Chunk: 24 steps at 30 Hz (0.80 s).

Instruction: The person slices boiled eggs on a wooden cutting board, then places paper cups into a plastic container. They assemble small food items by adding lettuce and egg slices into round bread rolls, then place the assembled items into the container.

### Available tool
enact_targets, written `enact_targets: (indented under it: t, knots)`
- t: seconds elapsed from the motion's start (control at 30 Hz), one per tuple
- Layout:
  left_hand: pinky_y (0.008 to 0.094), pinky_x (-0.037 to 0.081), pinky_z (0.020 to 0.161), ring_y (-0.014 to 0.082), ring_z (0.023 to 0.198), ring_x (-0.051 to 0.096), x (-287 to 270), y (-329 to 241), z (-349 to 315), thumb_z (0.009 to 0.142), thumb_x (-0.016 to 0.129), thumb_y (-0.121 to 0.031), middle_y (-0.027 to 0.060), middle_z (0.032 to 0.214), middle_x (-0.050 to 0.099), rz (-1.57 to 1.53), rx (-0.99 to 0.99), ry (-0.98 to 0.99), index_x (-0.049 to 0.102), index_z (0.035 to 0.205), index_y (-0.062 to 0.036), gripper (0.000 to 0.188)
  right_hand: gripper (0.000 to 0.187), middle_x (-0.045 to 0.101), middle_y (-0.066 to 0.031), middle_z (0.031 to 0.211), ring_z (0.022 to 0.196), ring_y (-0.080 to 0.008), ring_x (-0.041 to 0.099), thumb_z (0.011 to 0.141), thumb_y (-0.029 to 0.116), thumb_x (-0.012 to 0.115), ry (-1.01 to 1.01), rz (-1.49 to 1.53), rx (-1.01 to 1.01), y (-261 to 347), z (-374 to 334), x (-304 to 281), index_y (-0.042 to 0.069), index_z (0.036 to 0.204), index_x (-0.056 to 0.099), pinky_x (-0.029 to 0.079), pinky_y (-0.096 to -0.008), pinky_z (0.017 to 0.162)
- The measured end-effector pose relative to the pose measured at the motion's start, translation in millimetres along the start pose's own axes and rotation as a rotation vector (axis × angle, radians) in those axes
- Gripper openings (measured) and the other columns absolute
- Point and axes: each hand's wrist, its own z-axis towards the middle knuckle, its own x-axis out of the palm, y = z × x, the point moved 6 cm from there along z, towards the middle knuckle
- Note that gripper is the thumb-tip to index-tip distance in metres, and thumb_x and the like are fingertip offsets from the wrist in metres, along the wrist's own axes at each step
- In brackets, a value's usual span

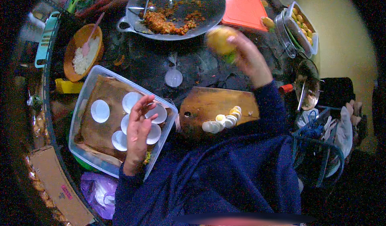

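My right hand (250,57) is raised over the dark table, closed round a round golden bun (222,40) with a bit of green at its underside; both are smeared by motion. Over the right side of a clear plastic box (75,123), my left hand (138,131) hovers with its fingers apart and nothing in them. Several white paper cupcake liners (100,111) lie on brown paper inside that box, some partly hidden by the left hand. Yellow-green crumbs show beside my left wrist. Between my arms, sliced boiled egg (220,119) forms a row on a wooden cutting board (195,103).
A big wok (136,29) holds orange-red filling and spoons. Beside it lies a red lid (243,8). At the right stand a box of buns (302,24) and a blue-rimmed basket (317,145). An orange bowl (71,51) with white food sits at the left.
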Motion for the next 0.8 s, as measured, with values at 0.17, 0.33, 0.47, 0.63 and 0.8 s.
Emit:
enact_targets:
  t: [0.17,0.33,0.47,0.63,0.8]
  knots:
    - [0.0321,0.041,0.093,0.0193,0.115,0.05,-55,-8,-23,0.096,0.049,-0.029,0.0108,0.128,0.054,0.153,0.036,-0.248,0.049,0.126,-0.0021,0.04,0.035,0.064,-0.0059,0.101,0.09,-0.0166,0.06,0.085,0.026,0.067,-0.383,-0.441,-0.234,34,63,-188,0.003,0.111,0.063,0.049,-0.0293,0.079]
    - [0.0287,0.04,0.096,0.0158,0.111,0.053,-111,-15,-57,0.093,0.054,-0.013,0.0078,0.119,0.059,0.371,-0.03,-0.525,0.053,0.12,-0.0006,0.03,0.041,0.066,-0.0084,0.098,0.084,-0.0204,0.064,0.082,0.033,0.071,-0.515,-0.31,-0.228,-13,119,-362,0.0,0.106,0.064,0.053,-0.0333,0.073]
    - [0.0297,0.044,0.087,0.018,0.104,0.057,-125,-25,-72,0.087,0.061,-0.01,0.0072,0.11,0.062,0.886,-0.064,-0.552,0.061,0.11,-0.0037,0.024,0.045,0.068,-0.0101,0.095,0.079,-0.0228,0.067,0.08,0.036,0.072,-0.673,-0.523,-0.172,-29,132,-467,-0.001,0.103,0.065,0.055,-0.036,0.069]
    - [0.028,0.049,0.071,0.0182,0.086,0.061,-147,-28,-71,0.086,0.063,-0.015,0.0108,0.104,0.062,1.064,-0.058,-0.557,0.06,0.112,-0.0031,0.029,0.036,0.067,-0.0106,0.099,0.086,-0.021,0.066,0.084,0.028,0.069,-0.762,-0.312,0.142,-39,131,-478,-0.001,0.105,0.065,0.054,-0.0329,0.077]
    - [0.0333,0.049,0.057,0.0206,0.062,0.062,-185,-25,-40,0.086,0.064,-0.027,0.0124,0.081,0.066,1.218,-0.081,-0.585,0.06,0.112,-0.0026,0.036,0.032,0.067,-0.0101,0.102,0.09,-0.0204,0.064,0.087,0.024,0.065,-0.722,-0.907,-0.119,18,96,-372,-0.001,0.107,0.065,0.051,-0.0317,0.081]
